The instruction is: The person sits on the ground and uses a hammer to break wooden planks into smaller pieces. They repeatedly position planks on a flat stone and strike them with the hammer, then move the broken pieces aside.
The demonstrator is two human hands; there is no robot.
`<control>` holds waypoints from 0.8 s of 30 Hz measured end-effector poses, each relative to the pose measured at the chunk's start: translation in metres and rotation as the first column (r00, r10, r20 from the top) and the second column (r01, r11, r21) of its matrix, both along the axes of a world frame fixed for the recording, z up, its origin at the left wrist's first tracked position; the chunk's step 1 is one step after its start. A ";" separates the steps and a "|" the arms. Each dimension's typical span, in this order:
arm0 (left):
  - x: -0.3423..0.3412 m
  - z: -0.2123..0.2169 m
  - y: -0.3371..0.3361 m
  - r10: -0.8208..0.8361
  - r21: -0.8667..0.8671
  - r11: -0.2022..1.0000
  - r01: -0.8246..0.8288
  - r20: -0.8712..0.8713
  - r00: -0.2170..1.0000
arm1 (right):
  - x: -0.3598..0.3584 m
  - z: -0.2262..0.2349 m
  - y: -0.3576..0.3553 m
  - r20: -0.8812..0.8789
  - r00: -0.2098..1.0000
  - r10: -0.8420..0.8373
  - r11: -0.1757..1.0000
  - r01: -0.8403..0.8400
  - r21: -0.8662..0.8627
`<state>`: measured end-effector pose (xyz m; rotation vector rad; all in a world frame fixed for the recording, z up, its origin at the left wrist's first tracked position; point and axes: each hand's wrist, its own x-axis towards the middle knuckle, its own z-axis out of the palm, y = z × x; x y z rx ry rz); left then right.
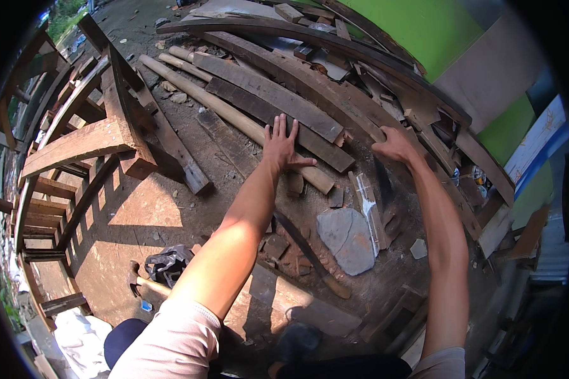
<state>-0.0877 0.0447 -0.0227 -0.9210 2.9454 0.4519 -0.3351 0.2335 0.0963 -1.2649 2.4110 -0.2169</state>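
The left hand point(281, 146) lies flat, fingers spread, on a dark weathered wooden plank point(278, 117) beside a pale round wooden pole point(227, 114). The right hand point(395, 145) curls over another long dark plank's point(354, 101) edge. Lifting steadily would probably need firm grips at both ends.

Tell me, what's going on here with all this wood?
A person is leaning over a heap of dark planks on a dirt floor. The left hand lies flat, fingers spread, on a plank beside a pale round pole. The right hand grips the edge of another plank. A hammer lies near the knee, and a wooden frame stands on the left.
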 end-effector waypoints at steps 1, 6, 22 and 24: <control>0.004 0.002 -0.002 -0.009 0.008 1.000 0.008 0.007 1.000 | 0.003 0.012 -0.002 0.014 1.000 0.006 0.999 -0.007 0.032; 0.028 0.000 -0.013 -0.100 0.073 0.993 0.096 0.063 0.993 | 0.059 0.070 -0.017 0.066 0.994 0.090 0.994 -0.093 0.055; 0.115 0.087 0.006 0.885 0.992 -0.084 0.090 0.033 0.465 | 0.295 0.120 0.032 -0.075 0.987 0.144 0.990 -0.143 0.019; 0.121 0.093 0.011 0.858 0.972 -0.155 0.177 0.044 0.511 | 0.298 0.141 0.047 -0.154 0.972 0.178 0.983 -0.170 0.063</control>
